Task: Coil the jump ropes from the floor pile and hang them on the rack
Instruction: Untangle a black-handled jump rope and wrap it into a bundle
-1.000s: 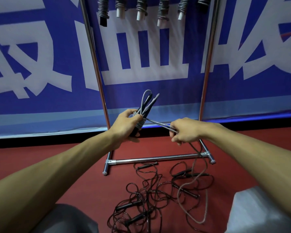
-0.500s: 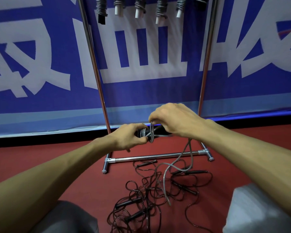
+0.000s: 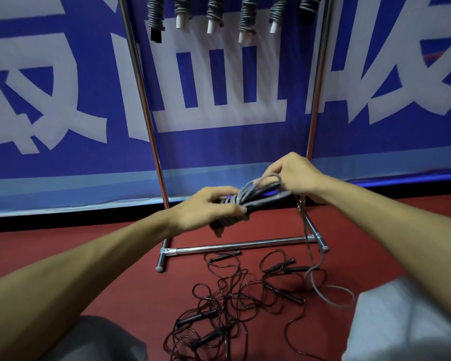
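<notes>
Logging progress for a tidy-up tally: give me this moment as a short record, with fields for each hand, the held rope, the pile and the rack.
left hand: grips the bundled middle of the grey jump rope
right hand: pinches a loop at the bundle's far end
rope state: partly coiled, loose tail trails to the red floor
floor pile: tangled black jump ropes, uncoiled
rack: six coiled ropes hang at the view's top edge

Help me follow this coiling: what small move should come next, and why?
Probably the right hand winds its strand around the grey rope that the left hand grips in a bundle, since a long loose tail trails onto the floor.
</notes>
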`<control>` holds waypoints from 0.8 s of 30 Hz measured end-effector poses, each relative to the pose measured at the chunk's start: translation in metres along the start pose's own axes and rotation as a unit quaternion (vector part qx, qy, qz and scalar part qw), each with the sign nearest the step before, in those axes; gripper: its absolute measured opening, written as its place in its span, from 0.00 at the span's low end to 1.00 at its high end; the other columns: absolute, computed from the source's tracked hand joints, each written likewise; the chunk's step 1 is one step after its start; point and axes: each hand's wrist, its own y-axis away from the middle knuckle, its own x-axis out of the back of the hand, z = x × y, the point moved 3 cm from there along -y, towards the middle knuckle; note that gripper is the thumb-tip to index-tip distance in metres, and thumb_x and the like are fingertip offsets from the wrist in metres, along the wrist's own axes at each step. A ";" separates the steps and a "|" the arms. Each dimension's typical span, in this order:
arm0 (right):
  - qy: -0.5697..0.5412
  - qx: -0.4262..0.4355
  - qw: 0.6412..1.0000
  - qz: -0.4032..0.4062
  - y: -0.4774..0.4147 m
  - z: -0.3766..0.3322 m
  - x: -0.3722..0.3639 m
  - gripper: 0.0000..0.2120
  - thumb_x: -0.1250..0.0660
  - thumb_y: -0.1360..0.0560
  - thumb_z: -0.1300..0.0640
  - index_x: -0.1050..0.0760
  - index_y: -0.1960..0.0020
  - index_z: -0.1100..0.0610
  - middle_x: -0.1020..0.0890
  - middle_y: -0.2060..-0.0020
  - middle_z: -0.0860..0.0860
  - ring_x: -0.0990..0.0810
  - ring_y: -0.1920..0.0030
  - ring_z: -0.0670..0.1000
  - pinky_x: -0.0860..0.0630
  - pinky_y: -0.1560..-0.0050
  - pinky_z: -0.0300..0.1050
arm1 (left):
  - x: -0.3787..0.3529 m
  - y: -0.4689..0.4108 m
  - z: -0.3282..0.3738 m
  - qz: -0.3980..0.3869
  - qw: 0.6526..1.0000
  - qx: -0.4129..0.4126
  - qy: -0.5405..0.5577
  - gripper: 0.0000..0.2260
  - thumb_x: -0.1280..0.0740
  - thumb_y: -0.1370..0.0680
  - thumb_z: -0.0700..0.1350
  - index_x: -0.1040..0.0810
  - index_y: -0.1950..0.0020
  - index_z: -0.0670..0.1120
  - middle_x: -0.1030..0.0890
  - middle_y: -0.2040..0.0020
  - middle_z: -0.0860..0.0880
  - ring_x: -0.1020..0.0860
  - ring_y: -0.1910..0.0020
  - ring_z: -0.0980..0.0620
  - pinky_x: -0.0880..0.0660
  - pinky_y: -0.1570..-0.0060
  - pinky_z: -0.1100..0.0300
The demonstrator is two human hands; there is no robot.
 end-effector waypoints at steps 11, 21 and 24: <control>-0.214 -0.064 0.935 -0.277 0.016 -0.027 -0.028 0.11 0.38 0.19 0.51 0.25 0.38 0.49 0.25 0.68 0.53 0.29 0.73 0.46 0.24 0.71 0.42 | 0.024 -0.008 0.002 0.223 0.950 0.050 0.211 0.12 0.40 0.19 0.50 0.22 0.39 0.54 0.21 0.62 0.46 0.25 0.72 0.49 0.23 0.68 0.56; 0.084 0.012 0.955 -0.284 0.019 -0.035 -0.034 0.03 0.33 0.23 0.61 0.23 0.53 0.62 0.24 0.67 0.54 0.21 0.71 0.53 0.18 0.62 0.50 | 0.045 -0.002 -0.024 0.309 0.946 0.093 0.023 0.14 0.29 0.23 0.48 0.25 0.40 0.46 0.20 0.62 0.44 0.22 0.70 0.46 0.25 0.76 0.61; 0.166 0.116 0.957 -0.209 0.017 -0.043 -0.031 0.04 0.34 0.24 0.59 0.21 0.54 0.57 0.19 0.65 0.52 0.19 0.68 0.52 0.18 0.57 0.50 | 0.053 -0.002 -0.031 0.302 0.942 0.104 -0.108 0.17 0.26 0.27 0.51 0.27 0.42 0.49 0.18 0.59 0.45 0.18 0.66 0.46 0.22 0.70 0.58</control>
